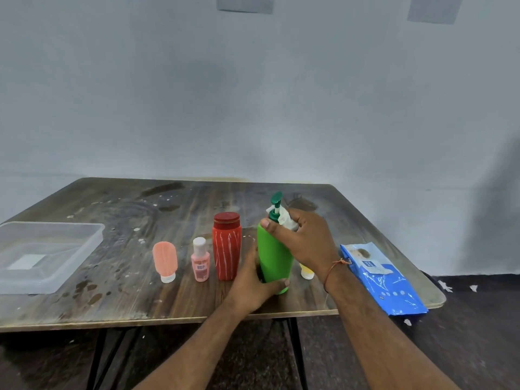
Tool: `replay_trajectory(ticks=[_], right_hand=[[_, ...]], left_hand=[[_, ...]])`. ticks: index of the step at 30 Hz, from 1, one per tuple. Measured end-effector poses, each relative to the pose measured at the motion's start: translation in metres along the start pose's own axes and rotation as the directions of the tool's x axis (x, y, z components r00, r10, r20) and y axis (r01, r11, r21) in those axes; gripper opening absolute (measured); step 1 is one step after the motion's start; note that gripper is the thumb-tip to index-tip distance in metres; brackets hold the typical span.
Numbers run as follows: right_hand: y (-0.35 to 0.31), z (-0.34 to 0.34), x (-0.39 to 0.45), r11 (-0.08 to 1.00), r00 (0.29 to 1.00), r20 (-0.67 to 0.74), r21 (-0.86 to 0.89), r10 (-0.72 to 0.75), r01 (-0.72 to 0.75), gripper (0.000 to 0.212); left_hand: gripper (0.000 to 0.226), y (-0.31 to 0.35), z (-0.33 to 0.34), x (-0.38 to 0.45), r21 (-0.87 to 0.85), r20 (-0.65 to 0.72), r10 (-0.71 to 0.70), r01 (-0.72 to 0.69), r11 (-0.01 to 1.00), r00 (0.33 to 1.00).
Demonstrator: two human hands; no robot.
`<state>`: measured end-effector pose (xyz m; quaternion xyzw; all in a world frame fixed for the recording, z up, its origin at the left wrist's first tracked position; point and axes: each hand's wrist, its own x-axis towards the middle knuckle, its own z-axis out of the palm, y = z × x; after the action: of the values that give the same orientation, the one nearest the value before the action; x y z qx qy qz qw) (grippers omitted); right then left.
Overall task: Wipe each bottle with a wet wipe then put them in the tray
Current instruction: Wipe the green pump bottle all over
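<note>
Near the front edge of the worn wooden surface, a green pump bottle stands upright between two hands. Left hand is closed around the lower body of the bottle, thumb across its front near the base. Right hand is closed on a white wet wipe, pressing it against the bottle's shoulder and the dark green pump collar; part of the wipe bunches up beside the pump stem, and the pump head rises clear above the fingers. A thin red thread circles the right wrist.

Left of the green bottle, a row of three stands on the surface: a red bottle with white streaks just beside the left hand, then a small pink bottle with a white cap, then a peach tube standing on its clear cap. A small yellow bottle is mostly hidden behind the right wrist. The clear plastic tray sits at the far left, well apart from the bottles, with no bottle in it. A blue wet-wipe pack lies at the right, its near end overhanging the surface edge.
</note>
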<state>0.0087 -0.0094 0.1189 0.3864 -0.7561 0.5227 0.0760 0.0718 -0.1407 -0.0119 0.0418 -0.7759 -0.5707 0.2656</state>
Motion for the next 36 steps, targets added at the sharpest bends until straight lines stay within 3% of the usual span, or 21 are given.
replay_trajectory(ticks=[2,9,15,20,24,30,34,36], right_hand=[[0.006,-0.003,0.0,1.0,1.0,-0.031,0.02,-0.001,0.001,0.022],[0.012,0.001,0.003,0.999,0.994,-0.104,0.036,-0.024,0.028,0.024],[0.017,0.013,0.001,0.997,0.969,-0.243,-0.08,-0.036,0.017,0.054],[0.008,0.024,-0.01,0.981,0.957,-0.288,-0.194,-0.043,-0.015,0.045],[0.001,0.028,-0.008,0.979,0.962,-0.27,-0.189,0.026,-0.08,0.057],[0.002,0.021,0.0,0.993,0.976,-0.211,-0.096,0.053,-0.075,0.039],[0.007,0.005,0.006,0.993,0.997,-0.055,0.108,0.055,-0.049,0.01],[0.011,-0.001,0.009,0.987,0.999,0.015,0.159,0.034,-0.035,0.004]], left_hand=[[0.069,-0.009,0.004,-0.001,0.061,0.001,-0.064,0.064,0.996,0.998],[0.061,-0.006,0.008,-0.006,0.101,-0.108,-0.067,0.078,0.992,0.992],[0.052,-0.006,0.013,-0.009,0.182,-0.192,-0.053,0.088,0.979,0.98],[0.038,-0.004,0.016,-0.01,0.325,-0.265,0.037,0.053,0.944,0.964],[0.038,-0.008,0.017,-0.009,0.399,-0.305,0.08,0.051,0.915,0.949],[0.046,-0.007,0.014,-0.009,0.35,-0.179,0.082,-0.015,0.936,0.98],[0.094,-0.006,0.012,-0.011,0.163,0.074,0.016,-0.028,0.986,0.997],[0.099,-0.005,0.007,-0.01,0.014,0.14,-0.031,0.03,0.999,0.99]])
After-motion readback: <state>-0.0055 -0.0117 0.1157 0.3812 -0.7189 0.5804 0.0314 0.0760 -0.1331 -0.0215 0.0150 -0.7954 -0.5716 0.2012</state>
